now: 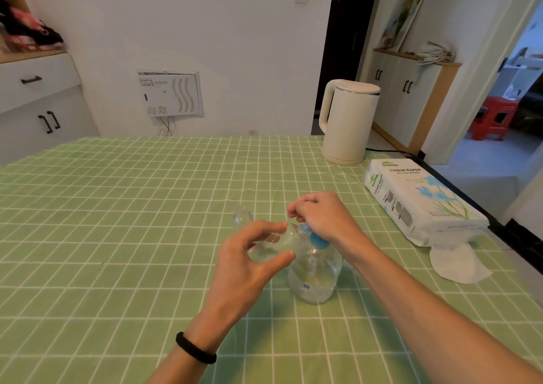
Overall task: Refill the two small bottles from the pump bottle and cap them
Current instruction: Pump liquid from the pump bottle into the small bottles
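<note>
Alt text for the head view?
Left hand holds a small clear bottle tilted at the pump bottle nozzle; right hand curls over its blue head. A second small bottle stands behind on the green checked tablecloth.

Both of the person's arms are bare from the frame's lower edge to the fingertips. A black band [195,348] (plain, rounded and faintly ridged, much like an elastic hair tie) sits snug round the left forearm [219,316] at the wrist. Beyond the band is the left grip [249,263]. To the band's right, well apart, are the right forearm [426,304] and right grip [320,216].
</note>
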{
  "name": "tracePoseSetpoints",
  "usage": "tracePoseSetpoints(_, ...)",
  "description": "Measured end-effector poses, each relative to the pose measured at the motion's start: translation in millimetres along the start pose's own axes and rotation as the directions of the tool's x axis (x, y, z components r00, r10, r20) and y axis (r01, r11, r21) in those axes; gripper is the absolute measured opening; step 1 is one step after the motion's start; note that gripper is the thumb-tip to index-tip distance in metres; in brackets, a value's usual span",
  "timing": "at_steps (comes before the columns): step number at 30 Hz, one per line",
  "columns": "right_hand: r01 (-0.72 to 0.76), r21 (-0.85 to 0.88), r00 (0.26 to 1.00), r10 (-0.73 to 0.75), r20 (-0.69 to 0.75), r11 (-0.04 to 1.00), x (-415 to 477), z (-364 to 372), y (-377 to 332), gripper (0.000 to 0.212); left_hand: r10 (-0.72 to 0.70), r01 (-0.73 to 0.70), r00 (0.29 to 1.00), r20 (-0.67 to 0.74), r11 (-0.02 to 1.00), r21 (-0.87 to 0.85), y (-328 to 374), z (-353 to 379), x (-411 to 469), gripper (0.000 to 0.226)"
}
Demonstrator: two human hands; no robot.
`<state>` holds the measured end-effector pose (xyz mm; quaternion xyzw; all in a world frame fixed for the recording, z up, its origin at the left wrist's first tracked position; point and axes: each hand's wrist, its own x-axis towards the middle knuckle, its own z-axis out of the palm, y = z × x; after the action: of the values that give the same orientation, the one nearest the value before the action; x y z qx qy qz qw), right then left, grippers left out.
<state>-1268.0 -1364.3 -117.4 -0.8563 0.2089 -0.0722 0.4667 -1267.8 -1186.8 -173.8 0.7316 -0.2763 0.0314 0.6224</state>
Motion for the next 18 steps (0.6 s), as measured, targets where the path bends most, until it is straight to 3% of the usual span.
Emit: tracePoseSetpoints(18,-0.038,0.011,0.999,0.038,-0.012,0.999,6.1,-0.2,2.9,0.025,0.005,-0.005,1.000,-0.009,1.000,0.003,-2.8,1.1,-0.2,0.040)
